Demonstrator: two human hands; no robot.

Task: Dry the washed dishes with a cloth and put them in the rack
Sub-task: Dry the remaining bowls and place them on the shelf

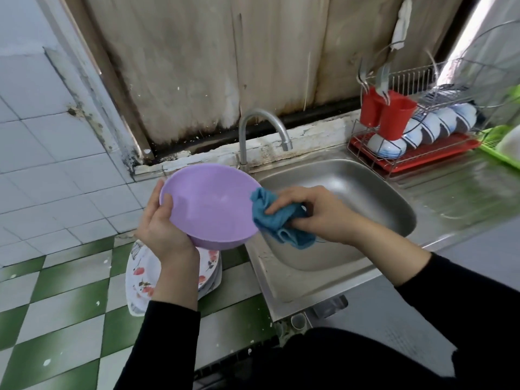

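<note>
My left hand (161, 223) grips a purple plastic bowl (209, 204) by its left rim, thumb inside, and holds it tilted over the counter's edge. My right hand (312, 213) holds a bunched blue cloth (278, 220) against the bowl's right rim, above the steel sink (363, 192). A stack of flowered plates (142, 277) lies on the green-checked counter below the bowl. The wire dish rack (416, 147) with a red tray stands at the back right and holds several white-and-blue bowls (433, 126).
A curved tap (263, 128) rises behind the sink. Two red cups (389, 114) hang on the rack's left end. A green basket (499, 142) sits at the far right. The wet steel drainboard (461, 201) lies right of the sink.
</note>
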